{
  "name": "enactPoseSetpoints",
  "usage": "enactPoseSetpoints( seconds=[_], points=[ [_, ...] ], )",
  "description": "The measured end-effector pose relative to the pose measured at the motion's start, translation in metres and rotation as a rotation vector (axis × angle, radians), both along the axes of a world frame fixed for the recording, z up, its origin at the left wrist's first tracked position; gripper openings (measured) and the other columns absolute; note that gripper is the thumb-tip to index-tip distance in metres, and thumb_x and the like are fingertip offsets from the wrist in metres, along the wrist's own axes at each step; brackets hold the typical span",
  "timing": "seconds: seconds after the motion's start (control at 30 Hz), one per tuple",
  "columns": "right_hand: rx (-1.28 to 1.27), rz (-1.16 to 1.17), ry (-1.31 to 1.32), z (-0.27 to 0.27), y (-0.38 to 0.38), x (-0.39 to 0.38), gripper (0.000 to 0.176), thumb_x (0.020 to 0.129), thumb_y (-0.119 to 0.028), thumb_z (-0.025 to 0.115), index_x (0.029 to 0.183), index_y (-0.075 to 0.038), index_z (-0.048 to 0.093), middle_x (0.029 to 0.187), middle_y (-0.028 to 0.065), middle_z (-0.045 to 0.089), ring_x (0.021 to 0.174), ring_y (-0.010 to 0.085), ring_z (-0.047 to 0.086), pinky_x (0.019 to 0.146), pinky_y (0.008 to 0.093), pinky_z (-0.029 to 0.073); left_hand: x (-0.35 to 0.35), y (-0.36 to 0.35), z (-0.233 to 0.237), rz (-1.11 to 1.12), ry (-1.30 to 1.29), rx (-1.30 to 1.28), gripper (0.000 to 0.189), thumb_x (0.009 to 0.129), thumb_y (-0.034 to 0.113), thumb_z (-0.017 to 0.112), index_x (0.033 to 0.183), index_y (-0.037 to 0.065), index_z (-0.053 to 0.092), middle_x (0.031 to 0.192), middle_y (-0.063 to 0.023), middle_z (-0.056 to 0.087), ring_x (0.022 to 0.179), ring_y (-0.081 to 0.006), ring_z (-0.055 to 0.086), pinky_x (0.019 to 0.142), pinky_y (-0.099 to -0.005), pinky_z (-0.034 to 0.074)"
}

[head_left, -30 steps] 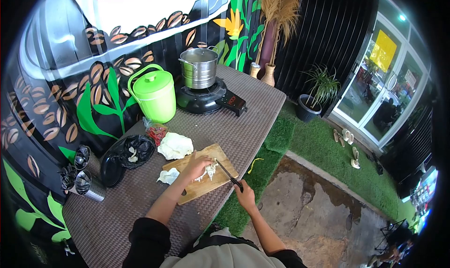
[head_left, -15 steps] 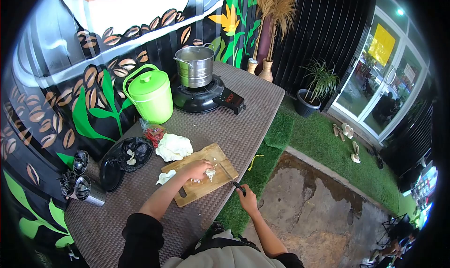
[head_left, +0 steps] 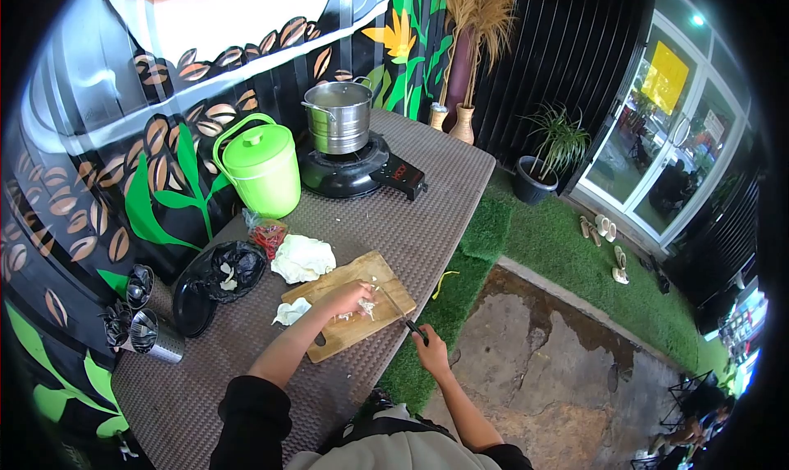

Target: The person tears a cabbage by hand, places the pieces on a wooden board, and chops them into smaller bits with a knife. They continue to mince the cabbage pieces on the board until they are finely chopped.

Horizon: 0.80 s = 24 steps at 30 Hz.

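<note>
A wooden cutting board [head_left: 341, 338] lies on the table near its edge. Over the board, my left hand [head_left: 352, 296] has its fingers curled round some shredded cabbage [head_left: 366, 308]. My right hand [head_left: 432, 351], just past the table edge, grips the black handle of a knife [head_left: 399, 306]; its blade reaches over the board's right side. A pale piece of cabbage [head_left: 302, 260] rests against the far side of the board. Beside its left edge is a loose cabbage leaf [head_left: 291, 311]. Part of the board is hidden by my left hand and forearm.
Behind the board are a black bag [head_left: 239, 264], a bag of red items [head_left: 267, 235], a lime-green bucket [head_left: 265, 170] and a steel pot [head_left: 339, 123] on a portable stove [head_left: 349, 172]. Metal utensil holders [head_left: 158, 338] stand at left. A potted plant [head_left: 536, 181] is beyond the table.
Both hands stay in nearly the same places. My left fingers have shifted slightly over the shredded cabbage, and the view has moved a little.
</note>
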State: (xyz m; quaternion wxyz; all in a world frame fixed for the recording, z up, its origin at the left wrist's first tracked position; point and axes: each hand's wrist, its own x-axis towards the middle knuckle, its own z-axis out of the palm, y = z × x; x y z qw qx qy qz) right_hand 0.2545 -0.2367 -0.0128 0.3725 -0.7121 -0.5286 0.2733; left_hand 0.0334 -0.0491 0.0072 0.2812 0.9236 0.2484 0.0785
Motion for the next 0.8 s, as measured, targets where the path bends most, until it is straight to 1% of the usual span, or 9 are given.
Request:
enactPoseSetpoints(
  seconds=[0.2,0.33,0.43,0.5,0.53,0.6,0.63,0.7,0.8],
  points=[
    [-0.020,-0.007,-0.001,-0.004,-0.009,-0.001,0.028,0.087,-0.030,0.057,0.102,-0.006,0.055,0.063,0.0155,0.055,0.058,0.0289,0.057,0.055,0.0388,0.042,-0.006,-0.006,0.001,0.058,-0.072,-0.043,0.026,0.065,0.012,0.075,0.088,0.003,0.068,0.088,-0.0115,0.065,0.088,-0.0293,0.061,0.079,-0.0383,0.046],
    [-0.040,0.012,0.017,-0.005,-0.011,-0.006,0.028,0.087,-0.030,0.057,0.101,-0.006,0.056,0.064,0.0164,0.055,0.059,0.0292,0.057,0.056,0.0391,0.042,-0.010,-0.017,-0.006,0.128,-0.138,0.009,0.021,0.070,0.012,0.072,0.087,0.002,0.068,0.087,-0.0124,0.065,0.085,-0.0303,0.061,0.076,-0.0385,0.047],
    [-0.044,0.012,0.028,-0.005,-0.011,-0.011,0.028,0.087,-0.030,0.057,0.101,-0.006,0.056,0.064,0.0165,0.055,0.058,0.0289,0.057,0.055,0.0388,0.042,-0.007,-0.029,-0.013,0.297,-0.291,0.089,0.018,0.074,0.013,0.070,0.087,0.002,0.067,0.086,-0.0141,0.064,0.082,-0.0313,0.061,0.073,-0.0388,0.048],
    [-0.028,0.012,0.031,-0.004,-0.011,-0.014,0.028,0.087,-0.030,0.058,0.101,-0.006,0.056,0.063,0.0164,0.055,0.057,0.0285,0.056,0.055,0.0384,0.042,-0.002,-0.038,-0.018,0.518,-0.409,0.100,0.017,0.075,0.012,0.069,0.088,0.002,0.067,0.085,-0.0156,0.064,0.080,-0.0315,0.061,0.072,-0.0388,0.048],
    [-0.036,0.019,0.034,-0.003,-0.009,-0.014,0.028,0.087,-0.030,0.058,0.101,-0.005,0.056,0.063,0.0163,0.055,0.057,0.0282,0.056,0.055,0.0381,0.041,0.004,-0.044,-0.018,0.520,-0.407,0.101,0.017,0.075,0.012,0.069,0.088,0.002,0.067,0.085,-0.0156,0.064,0.080,-0.0315,0.061,0.072,-0.0388,0.048],
    [-0.045,0.030,0.039,-0.004,-0.009,-0.017,0.028,0.087,-0.030,0.058,0.100,-0.005,0.056,0.063,0.0161,0.055,0.056,0.0278,0.056,0.054,0.0378,0.041,0.012,-0.055,-0.020,0.710,-0.417,0.014,0.019,0.075,0.012,0.070,0.090,0.002,0.068,0.088,-0.0164,0.064,0.085,-0.0325,0.060,0.075,-0.0398,0.048],
    [-0.036,0.026,0.044,-0.005,-0.008,-0.018,0.028,0.087,-0.030,0.057,0.100,-0.005,0.056,0.062,0.0159,0.054,0.056,0.0271,0.055,0.054,0.0375,0.041,0.014,-0.057,-0.023,0.713,-0.417,0.015,0.019,0.075,0.012,0.070,0.090,0.002,0.068,0.088,-0.0164,0.064,0.085,-0.0325,0.060,0.075,-0.0398,0.048],
    [-0.030,0.021,0.049,-0.008,-0.007,-0.019,0.028,0.087,-0.030,0.057,0.100,-0.005,0.056,0.062,0.0156,0.054,0.055,0.0265,0.055,0.054,0.0372,0.041,0.016,-0.061,-0.026,0.635,-0.346,0.284,0.026,0.072,0.016,0.074,0.092,0.001,0.067,0.094,-0.0154,0.064,0.090,-0.0326,0.058,0.081,-0.0400,0.046],
    [0.003,0.002,0.018,-0.009,-0.005,-0.020,0.027,0.088,-0.029,0.056,0.097,-0.004,0.055,0.062,0.0170,0.055,0.055,0.0294,0.056,0.053,0.0386,0.041,0.014,-0.059,-0.022,0.575,-0.394,0.298,0.035,0.066,0.025,0.077,0.094,0.005,0.068,0.102,-0.0111,0.064,0.094,-0.0289,0.056,0.085,-0.0373,0.044]
  ],
)
